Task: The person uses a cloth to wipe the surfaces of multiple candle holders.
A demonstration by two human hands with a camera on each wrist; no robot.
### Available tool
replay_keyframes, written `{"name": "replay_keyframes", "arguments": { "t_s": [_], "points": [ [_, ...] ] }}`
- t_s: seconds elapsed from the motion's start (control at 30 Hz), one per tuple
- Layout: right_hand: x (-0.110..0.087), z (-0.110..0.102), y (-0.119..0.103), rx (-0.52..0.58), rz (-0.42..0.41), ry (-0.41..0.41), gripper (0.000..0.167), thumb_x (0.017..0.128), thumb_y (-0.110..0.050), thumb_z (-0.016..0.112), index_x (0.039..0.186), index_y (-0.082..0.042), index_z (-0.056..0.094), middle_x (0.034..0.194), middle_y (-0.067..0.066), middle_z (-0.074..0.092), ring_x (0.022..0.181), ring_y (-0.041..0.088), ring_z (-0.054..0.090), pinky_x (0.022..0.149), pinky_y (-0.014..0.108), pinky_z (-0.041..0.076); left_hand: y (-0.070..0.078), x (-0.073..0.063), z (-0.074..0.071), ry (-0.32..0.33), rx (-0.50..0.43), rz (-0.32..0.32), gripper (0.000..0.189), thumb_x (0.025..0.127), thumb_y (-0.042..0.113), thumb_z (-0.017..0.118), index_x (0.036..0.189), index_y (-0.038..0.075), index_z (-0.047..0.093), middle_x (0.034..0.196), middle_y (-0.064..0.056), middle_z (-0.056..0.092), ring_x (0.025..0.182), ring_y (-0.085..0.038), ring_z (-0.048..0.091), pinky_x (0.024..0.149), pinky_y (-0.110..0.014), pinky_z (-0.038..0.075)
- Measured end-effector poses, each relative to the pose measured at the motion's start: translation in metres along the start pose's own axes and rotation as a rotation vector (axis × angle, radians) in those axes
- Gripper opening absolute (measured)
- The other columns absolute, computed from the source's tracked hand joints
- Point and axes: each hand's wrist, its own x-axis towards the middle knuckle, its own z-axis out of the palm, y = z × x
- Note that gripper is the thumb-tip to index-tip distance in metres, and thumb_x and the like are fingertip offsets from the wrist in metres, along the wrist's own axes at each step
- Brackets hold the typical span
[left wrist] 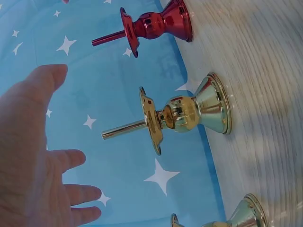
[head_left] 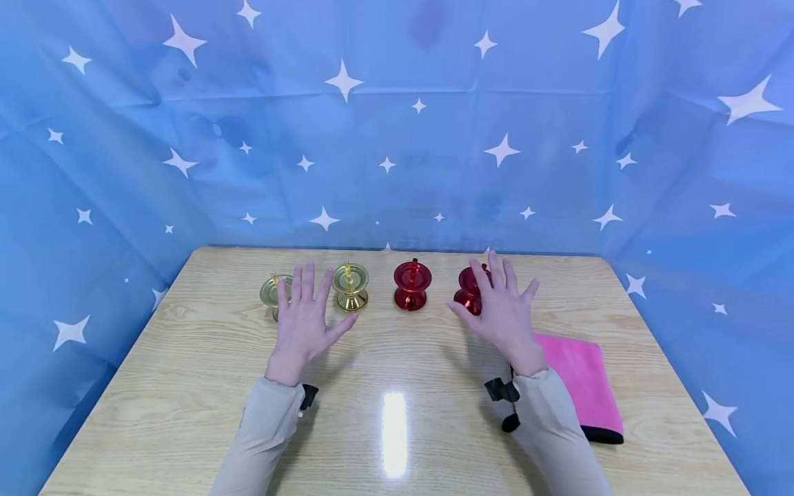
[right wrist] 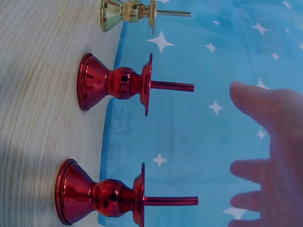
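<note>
Four shiny metal candle holders, each with a flared base, a dish and a thin upright rod, stand in a row: a gold one (head_left: 269, 294) at far left, another gold one (head_left: 351, 299), a red one (head_left: 411, 297) and a second red one (head_left: 466, 297) at right. My left hand (head_left: 302, 331) hovers with fingers spread, partly covering the leftmost gold holder. Raised likewise, my right hand (head_left: 505, 317) hides part of the rightmost red holder. Both hands hold nothing. Wrist views show fingers apart from the gold holder (left wrist: 182, 113) and the red holder (right wrist: 125, 82).
A folded pink cloth (head_left: 586, 379) with a black edge lies on the right of the wooden table (head_left: 186, 399), partly under the right forearm in view. Behind and along the sides hangs a blue curtain (head_left: 384, 193) with white stars.
</note>
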Motion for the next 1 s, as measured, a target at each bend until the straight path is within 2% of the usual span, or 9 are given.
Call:
{"name": "replay_keyframes", "arguments": {
  "t_s": [0.2, 0.37, 0.5, 0.7, 0.87, 1.0],
  "points": [
    [-0.001, -0.007, 0.004, 0.028, 0.011, 0.059, 0.078, 0.079, -0.049, 0.065, 0.141, -0.011, 0.039, 0.148, 0.019, 0.031, 0.130, 0.041, 0.031, 0.094, 0.073, 0.020, 0.004, 0.001, 0.000, 0.034, -0.029, 0.032, 0.088, 0.079, 0.066, 0.051, 0.146, 0.011, 0.031, 0.150, -0.024, 0.020, 0.139, -0.040, 0.011, 0.109, -0.059, 0.005],
    [-0.003, -0.015, 0.010, 0.137, 0.004, 0.142, 0.068, 0.081, -0.035, 0.069, 0.137, -0.004, 0.045, 0.140, 0.023, 0.040, 0.123, 0.045, 0.041, 0.089, 0.066, 0.034, 0.010, 0.003, -0.001, 0.092, -0.099, 0.088, 0.084, 0.080, 0.060, 0.056, 0.142, 0.007, 0.036, 0.146, -0.023, 0.031, 0.136, -0.040, 0.022, 0.110, -0.057, 0.007],
    [-0.006, -0.019, 0.018, 0.216, 0.008, 0.216, 0.059, 0.081, -0.024, 0.070, 0.130, 0.001, 0.050, 0.134, 0.025, 0.047, 0.120, 0.044, 0.044, 0.086, 0.061, 0.040, 0.016, 0.006, 0.001, 0.125, -0.161, 0.132, 0.080, 0.081, 0.054, 0.058, 0.141, 0.005, 0.037, 0.144, -0.020, 0.036, 0.134, -0.038, 0.027, 0.110, -0.055, 0.007],
    [-0.011, -0.024, 0.028, 0.267, 0.018, 0.305, 0.054, 0.078, -0.013, 0.074, 0.125, 0.003, 0.054, 0.126, 0.023, 0.054, 0.115, 0.041, 0.049, 0.082, 0.058, 0.044, 0.020, 0.008, 0.007, 0.217, -0.227, 0.199, 0.076, 0.080, 0.047, 0.063, 0.137, 0.002, 0.042, 0.142, -0.020, 0.040, 0.132, -0.036, 0.033, 0.109, -0.056, 0.012],
    [-0.016, -0.030, 0.034, 0.275, 0.022, 0.358, 0.051, 0.076, -0.007, 0.075, 0.122, 0.003, 0.056, 0.121, 0.023, 0.057, 0.110, 0.040, 0.052, 0.078, 0.057, 0.045, 0.025, 0.012, 0.011, 0.297, -0.302, 0.246, 0.070, 0.082, 0.046, 0.058, 0.132, -0.001, 0.047, 0.135, -0.023, 0.047, 0.126, -0.039, 0.040, 0.107, -0.057, 0.019],
    [-0.020, -0.033, 0.039, 0.275, 0.036, 0.378, 0.049, 0.075, -0.004, 0.076, 0.120, 0.004, 0.057, 0.119, 0.022, 0.059, 0.109, 0.040, 0.053, 0.076, 0.056, 0.045, 0.031, 0.016, 0.014, 0.337, -0.352, 0.277, 0.068, 0.083, 0.046, 0.057, 0.128, -0.004, 0.050, 0.131, -0.024, 0.050, 0.123, -0.041, 0.043, 0.105, -0.058, 0.022]
  ]
}}
